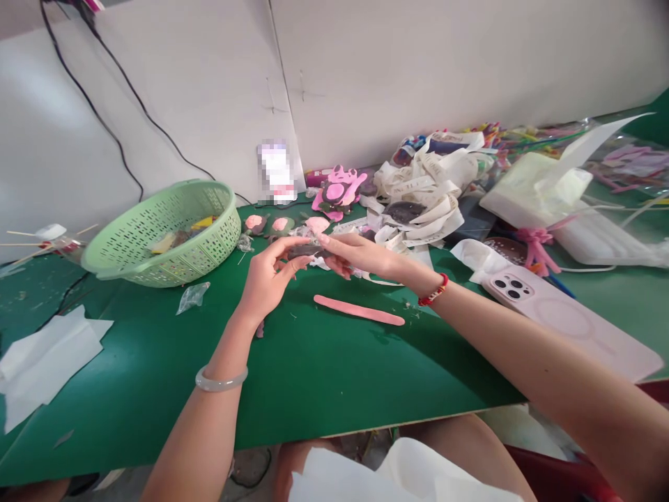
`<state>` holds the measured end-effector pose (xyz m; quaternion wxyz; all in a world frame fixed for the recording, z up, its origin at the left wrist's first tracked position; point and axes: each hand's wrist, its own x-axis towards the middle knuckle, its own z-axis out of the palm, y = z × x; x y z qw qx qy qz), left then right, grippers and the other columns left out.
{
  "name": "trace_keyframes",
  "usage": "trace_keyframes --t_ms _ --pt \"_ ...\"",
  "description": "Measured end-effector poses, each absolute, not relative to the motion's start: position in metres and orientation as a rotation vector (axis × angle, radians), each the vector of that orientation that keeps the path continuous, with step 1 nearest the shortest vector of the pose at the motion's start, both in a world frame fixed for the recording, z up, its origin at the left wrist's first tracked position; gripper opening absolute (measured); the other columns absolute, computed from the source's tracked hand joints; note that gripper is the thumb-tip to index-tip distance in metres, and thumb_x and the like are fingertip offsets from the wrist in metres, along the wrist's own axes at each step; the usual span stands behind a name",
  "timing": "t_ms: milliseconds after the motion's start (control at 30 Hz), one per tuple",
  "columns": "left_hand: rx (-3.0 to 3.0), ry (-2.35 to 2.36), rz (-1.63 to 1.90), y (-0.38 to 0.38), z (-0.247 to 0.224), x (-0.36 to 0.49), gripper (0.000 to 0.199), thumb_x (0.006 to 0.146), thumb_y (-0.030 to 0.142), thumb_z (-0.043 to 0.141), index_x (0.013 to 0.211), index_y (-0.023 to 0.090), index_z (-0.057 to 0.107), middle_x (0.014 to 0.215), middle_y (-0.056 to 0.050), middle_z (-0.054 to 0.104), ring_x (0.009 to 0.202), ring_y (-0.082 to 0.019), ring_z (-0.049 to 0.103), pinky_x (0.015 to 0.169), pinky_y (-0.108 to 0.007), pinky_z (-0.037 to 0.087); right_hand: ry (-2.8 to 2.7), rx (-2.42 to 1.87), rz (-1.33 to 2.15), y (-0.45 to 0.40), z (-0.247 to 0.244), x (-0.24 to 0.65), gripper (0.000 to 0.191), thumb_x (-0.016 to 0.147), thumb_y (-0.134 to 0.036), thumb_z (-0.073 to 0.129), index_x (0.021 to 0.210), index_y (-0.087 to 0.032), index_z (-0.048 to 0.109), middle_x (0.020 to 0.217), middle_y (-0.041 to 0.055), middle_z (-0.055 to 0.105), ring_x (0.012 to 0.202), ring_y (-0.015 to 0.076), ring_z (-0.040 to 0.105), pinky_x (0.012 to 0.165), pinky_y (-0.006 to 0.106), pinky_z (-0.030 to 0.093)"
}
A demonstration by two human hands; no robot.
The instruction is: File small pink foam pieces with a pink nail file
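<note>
Your left hand [272,270] is closed in a pinch on a small dark piece [306,251], holding it just above the green desk [157,369] and between your two hands. Your right hand [360,254] reaches in from the other side, and its fingertips [327,239] are closed on the same piece. A pale bangle [221,378] circles your left wrist, and a red bracelet [433,289] circles your right.

A pink strip [359,309] lies on the desk just below your hands. To your left sit a green plastic basket [162,233] holding scraps, a clear plastic scrap [192,298] near it, and white tissue [47,355] nearer the desk's edge. Beyond your hands are small pink rounds [279,224], a pink cut-out [339,192], and a heap of printed paper strips [418,188]. A phone in a pale pink case [564,317] lies to your right.
</note>
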<state>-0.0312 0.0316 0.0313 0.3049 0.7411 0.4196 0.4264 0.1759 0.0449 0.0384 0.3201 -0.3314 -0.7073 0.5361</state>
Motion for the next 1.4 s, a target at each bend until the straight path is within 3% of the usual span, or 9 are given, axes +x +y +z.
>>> trace_keyframes --t_ms 100,200,467,600,700,933,1133,1400 --pt "2.000 1.124 1.094 0.031 0.032 -0.030 0.037 0.083 0.046 0.070 0.113 0.023 0.069 0.101 -0.007 0.074 0.071 -0.017 0.067 0.058 -0.026 0.053 -1.877 -0.795 1.382 0.044 0.037 0.173 0.048 0.090 -0.060 0.056 0.070 -0.017 0.053 0.054 -0.0047 0.049 0.046 0.0068 0.046 0.045 0.021 0.037" --pt "2.009 1.164 1.080 0.031 0.031 -0.030 0.033 0.085 0.047 0.067 0.107 0.022 0.070 0.096 -0.006 0.074 0.072 -0.017 0.068 0.063 -0.027 0.053 -1.851 -0.782 1.368 0.046 0.039 0.175 0.048 0.087 -0.057 0.063 0.064 -0.016 0.051 0.052 -0.0048 0.049 0.044 0.0063 0.046 0.045 0.020 0.036" --pt "1.932 1.218 1.151 0.036 0.029 -0.035 0.035 0.089 0.048 0.061 0.110 0.020 0.067 0.084 -0.005 0.074 0.071 -0.018 0.068 0.061 -0.026 0.051 -1.571 -0.919 1.312 0.052 0.039 0.178 0.057 0.093 -0.059 0.052 0.055 -0.018 0.043 0.044 -0.0034 0.046 0.040 0.0057 0.042 0.041 0.020 0.033" --pt "2.004 1.178 1.093 0.033 0.029 -0.031 0.034 0.088 0.048 0.064 0.110 0.023 0.069 0.093 -0.005 0.075 0.076 -0.019 0.070 0.070 -0.029 0.054 -1.711 -0.912 1.407 0.049 0.033 0.172 0.057 0.089 -0.066 0.052 0.059 -0.018 0.047 0.048 -0.0030 0.049 0.042 0.0066 0.045 0.043 0.020 0.037" --pt "2.072 1.173 1.095 0.031 0.029 -0.028 0.033 0.086 0.048 0.066 0.107 0.023 0.071 0.100 -0.005 0.075 0.081 -0.020 0.070 0.073 -0.029 0.054 -1.824 -0.818 1.357 0.048 0.031 0.170 0.051 0.085 -0.063 0.061 0.064 -0.017 0.050 0.050 -0.0048 0.049 0.044 0.0064 0.045 0.044 0.020 0.037" --pt "1.993 1.309 1.199 0.036 0.031 -0.035 0.030 0.085 0.046 0.067 0.100 0.021 0.072 0.085 -0.005 0.075 0.075 -0.020 0.069 0.071 -0.029 0.053 -1.683 -0.903 1.214 0.049 0.039 0.177 0.057 0.092 -0.058 0.055 0.054 -0.019 0.040 0.044 -0.0047 0.043 0.041 0.0054 0.040 0.045 0.020 0.034" --pt "2.074 1.215 1.157 0.029 0.033 -0.027 0.027 0.084 0.041 0.070 0.102 0.022 0.072 0.101 -0.005 0.075 0.085 -0.019 0.068 0.071 -0.029 0.053 -1.761 -0.897 1.321 0.044 0.033 0.166 0.057 0.086 -0.067 0.056 0.058 -0.018 0.047 0.046 -0.0048 0.046 0.038 0.0058 0.041 0.039 0.020 0.031" --pt "2.049 1.261 1.180 0.030 0.032 -0.030 0.031 0.084 0.048 0.068 0.099 0.021 0.072 0.094 -0.006 0.076 0.076 -0.020 0.069 0.069 -0.030 0.053 -1.611 -0.924 1.253 0.047 0.039 0.172 0.057 0.091 -0.058 0.057 0.053 -0.019 0.040 0.044 -0.0052 0.040 0.039 0.0055 0.036 0.040 0.021 0.030"
